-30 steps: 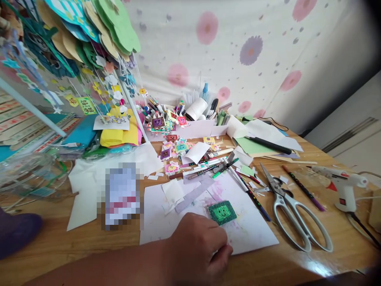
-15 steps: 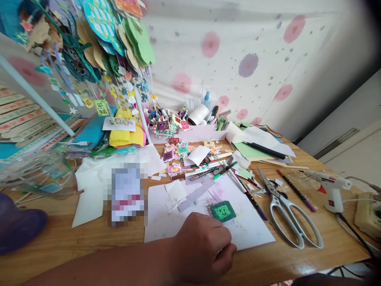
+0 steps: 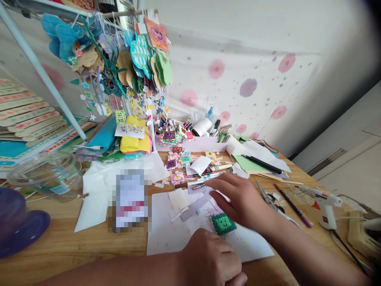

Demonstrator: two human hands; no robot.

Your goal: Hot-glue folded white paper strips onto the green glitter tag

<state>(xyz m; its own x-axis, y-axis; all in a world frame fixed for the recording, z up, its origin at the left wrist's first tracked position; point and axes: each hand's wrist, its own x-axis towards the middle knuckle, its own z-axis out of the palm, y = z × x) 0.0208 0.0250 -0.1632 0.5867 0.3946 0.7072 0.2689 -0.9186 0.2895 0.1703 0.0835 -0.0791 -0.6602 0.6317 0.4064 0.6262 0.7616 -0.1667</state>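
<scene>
My left hand is curled closed at the front edge of the white paper sheet, palm side hidden, so anything inside it cannot be seen. Just beyond its knuckles lies a small green card with a smiling face and a dark green border. Reaching in from the right, my right hand hovers with fingers stretched out and apart over the loose pens. A brown-tipped marker shows left of its fingertips. Beneath the right forearm, scissors are partly covered.
Several small face cards and paper scraps lie behind the pens. A pen box stands at the back. To the right are a purple pencil and a glue gun. At left sit a clear plastic tub and hanging paper ornaments.
My right hand has come into view from the right and now reaches over the pens. My left hand stays closed, slightly lower in view. The camera has tilted up and left.
</scene>
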